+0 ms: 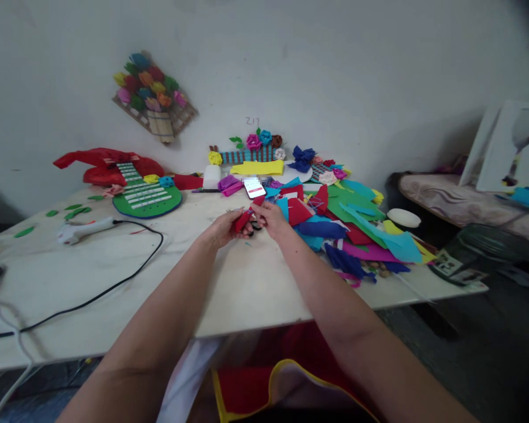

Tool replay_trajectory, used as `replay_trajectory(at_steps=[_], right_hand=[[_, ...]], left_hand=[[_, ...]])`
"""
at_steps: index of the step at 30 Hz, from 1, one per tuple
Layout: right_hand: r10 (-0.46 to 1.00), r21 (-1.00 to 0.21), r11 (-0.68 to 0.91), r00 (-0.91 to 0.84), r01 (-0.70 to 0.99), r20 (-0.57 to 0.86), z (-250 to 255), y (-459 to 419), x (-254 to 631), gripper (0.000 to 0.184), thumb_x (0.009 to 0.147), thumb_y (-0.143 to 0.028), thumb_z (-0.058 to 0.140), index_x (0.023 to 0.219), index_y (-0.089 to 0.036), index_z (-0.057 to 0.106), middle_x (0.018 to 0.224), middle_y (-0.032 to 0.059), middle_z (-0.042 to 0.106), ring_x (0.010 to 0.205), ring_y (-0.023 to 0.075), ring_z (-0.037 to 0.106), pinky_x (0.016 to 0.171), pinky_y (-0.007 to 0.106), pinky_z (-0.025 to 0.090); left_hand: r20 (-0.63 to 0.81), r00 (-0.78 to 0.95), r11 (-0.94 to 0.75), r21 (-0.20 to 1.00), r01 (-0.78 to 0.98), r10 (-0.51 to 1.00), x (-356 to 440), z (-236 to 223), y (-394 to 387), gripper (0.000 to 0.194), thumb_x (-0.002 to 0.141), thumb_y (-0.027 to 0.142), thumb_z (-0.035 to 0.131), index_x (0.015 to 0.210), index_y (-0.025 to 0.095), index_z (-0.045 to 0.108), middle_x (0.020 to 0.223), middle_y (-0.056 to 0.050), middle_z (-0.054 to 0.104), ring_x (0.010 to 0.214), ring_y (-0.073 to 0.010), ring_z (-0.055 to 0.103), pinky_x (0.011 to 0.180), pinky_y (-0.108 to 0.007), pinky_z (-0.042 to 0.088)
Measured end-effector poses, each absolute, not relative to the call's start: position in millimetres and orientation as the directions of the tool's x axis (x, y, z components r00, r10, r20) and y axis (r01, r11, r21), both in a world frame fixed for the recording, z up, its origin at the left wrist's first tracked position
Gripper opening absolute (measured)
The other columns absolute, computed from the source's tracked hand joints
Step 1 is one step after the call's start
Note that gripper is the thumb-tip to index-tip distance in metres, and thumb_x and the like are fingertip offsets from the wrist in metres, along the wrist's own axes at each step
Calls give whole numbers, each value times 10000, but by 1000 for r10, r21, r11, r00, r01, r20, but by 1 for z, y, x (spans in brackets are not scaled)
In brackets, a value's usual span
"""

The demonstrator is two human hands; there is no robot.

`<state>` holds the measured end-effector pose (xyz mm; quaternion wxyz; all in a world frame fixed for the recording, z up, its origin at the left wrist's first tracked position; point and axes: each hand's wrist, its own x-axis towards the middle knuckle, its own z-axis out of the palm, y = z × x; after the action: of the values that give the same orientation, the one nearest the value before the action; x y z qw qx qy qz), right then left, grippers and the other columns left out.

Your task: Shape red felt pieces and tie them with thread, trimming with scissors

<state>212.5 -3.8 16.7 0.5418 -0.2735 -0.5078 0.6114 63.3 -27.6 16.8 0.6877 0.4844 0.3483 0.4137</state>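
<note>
Over the middle of the table, my left hand is closed around a small folded red piece, which looks like crepe paper. My right hand pinches the upper end of the same piece, so it spans both hands. Something black, possibly scissor handles, shows just below the fingers; I cannot tell whether it is held. Just beyond my hands lies a phone with a lit screen. Right beside my right hand starts a heap of coloured paper pieces.
A glue gun with a black cable lies to the left. Behind it is a green guitar-shaped craft. A glass jar and a white bowl are at the right. Paper flowers stand against the wall.
</note>
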Motion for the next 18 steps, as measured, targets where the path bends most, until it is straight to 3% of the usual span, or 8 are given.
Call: replay_trajectory(at_steps=[5,9,18], right_hand=[[958,-930,125,-201,-347,204,18,-5,212,346,532,-371,722,549,-180,433,404,-90,367,354,32,287,345,192,195],[947,-936,101,-255,-336,194,17,-4,213,309,548,-384,715,611,-171,500,422,-88,380,360,35,292,350,195,191],[931,-938,96,-304,-332,203,20,-8,212,363,513,-394,742,521,-172,454,381,-89,334,348,29,255,358,199,168]], left_hand=[[26,400,59,978,-198,916,59,16,-29,315,732,366,626,902,101,623,755,-84,660,557,-110,582,625,-262,503],[45,423,33,984,-174,905,57,15,-30,333,697,349,667,902,88,638,784,-101,673,573,-116,598,629,-259,502],[-47,463,203,935,-292,885,56,11,-30,217,738,272,629,844,83,641,722,-114,673,633,-161,630,649,-293,523]])
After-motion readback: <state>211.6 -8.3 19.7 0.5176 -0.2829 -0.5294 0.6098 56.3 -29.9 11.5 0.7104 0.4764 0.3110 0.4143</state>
